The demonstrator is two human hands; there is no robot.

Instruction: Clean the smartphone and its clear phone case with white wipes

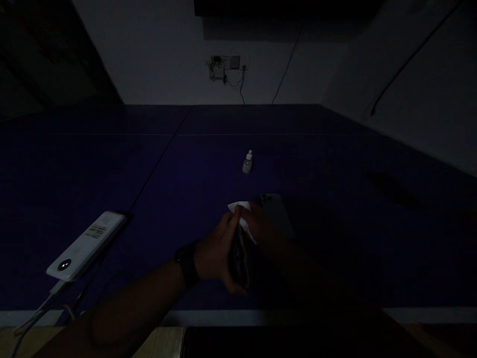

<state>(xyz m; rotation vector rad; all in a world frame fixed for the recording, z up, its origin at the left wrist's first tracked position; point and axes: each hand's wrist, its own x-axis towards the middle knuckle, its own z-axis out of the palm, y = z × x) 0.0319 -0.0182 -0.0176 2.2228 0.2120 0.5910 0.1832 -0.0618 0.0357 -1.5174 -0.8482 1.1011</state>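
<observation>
Nearest you, a tan floor point(149, 343) shows below the pale edge strip point(208, 317) of a wide blue-purple surface point(194, 169). At your left, a white cable point(37, 317) runs up to the near end of a white power bank point(91, 243), which lies slantwise on that surface with a round dark spot near the cable and printed text toward its far end.

In front of you, your left hand point(212, 251), with a black watch point(187, 262) on its wrist, is curled partway closed around a dark object point(237, 258) — too dim for you to tell what it is. The object sits between your two hands, its long side running away from you. Your right hand point(263, 226) is closed on a white tissue point(241, 206), pinched at the object's far end, where your thumbs come close together; its other fingers are lost in shadow.

Just beyond your right hand, and partly behind it, a smartphone point(278, 214) lies with its camera lenses up. Farther out, near the middle, stands a small dropper bottle point(247, 165) with a white top. Beyond it is the wall point(160, 59), with socket plates point(225, 63) and hanging cords — and a dark panel point(286, 7) above.
</observation>
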